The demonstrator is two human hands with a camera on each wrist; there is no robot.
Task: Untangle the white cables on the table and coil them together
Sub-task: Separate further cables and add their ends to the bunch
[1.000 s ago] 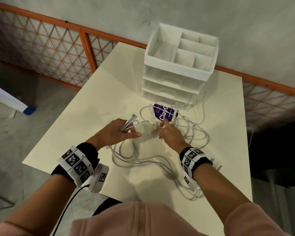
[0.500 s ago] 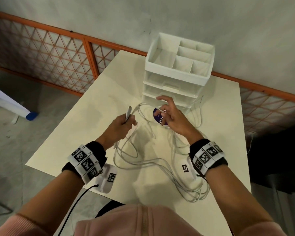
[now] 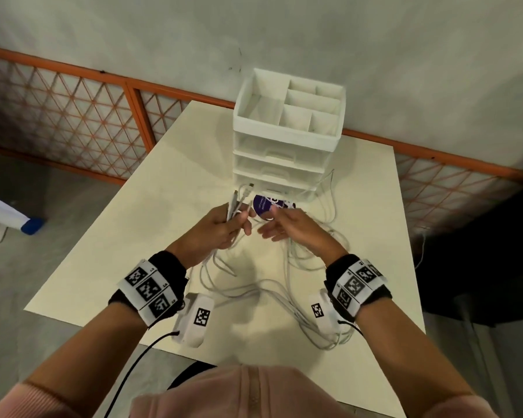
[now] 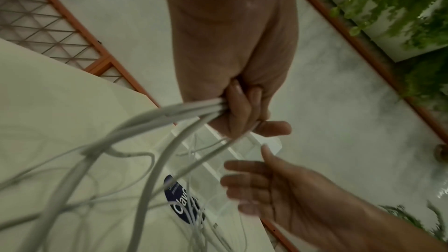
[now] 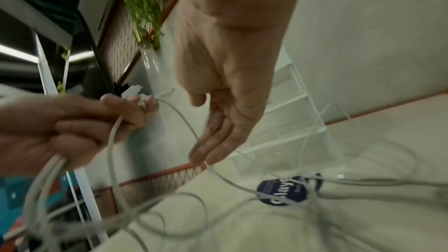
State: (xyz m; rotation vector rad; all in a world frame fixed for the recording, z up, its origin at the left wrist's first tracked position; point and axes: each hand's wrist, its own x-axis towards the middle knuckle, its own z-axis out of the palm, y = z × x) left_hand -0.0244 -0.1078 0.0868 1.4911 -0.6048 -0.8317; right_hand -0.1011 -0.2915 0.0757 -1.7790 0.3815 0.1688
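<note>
White cables [image 3: 255, 292] are thin, round, several strands looped over each other in a loose tangle on the cream table [image 3: 139, 236], spreading from table centre out to about 5 o'clock near the front edge; a few strands run up to 1 o'clock beside the white drawer organizer [image 3: 287, 140]. Connector ends [image 3: 240, 196] stick up out of your left hand [image 3: 215, 233] toward 12 o'clock. A purple round label [image 3: 264, 203] sits under the strands just in front of the organizer; print is only partly readable, your right hand covers part of it. Wrist views are motion-blurred, so you can't count strands or trace which crosses which. Near-edge loops are partly hidden behind your right wrist band [image 3: 358, 286]. Your left hand is closed around a bundle of cables just below the connectors, fingers [image 4: 238, 106] curled, thumb pressing on top. Your right hand [image 3: 293, 229] is loose, fingers [image 5: 215, 141] straight and slightly spread, holding nothing; one strand runs past the fingertips, contact unclear.
</note>
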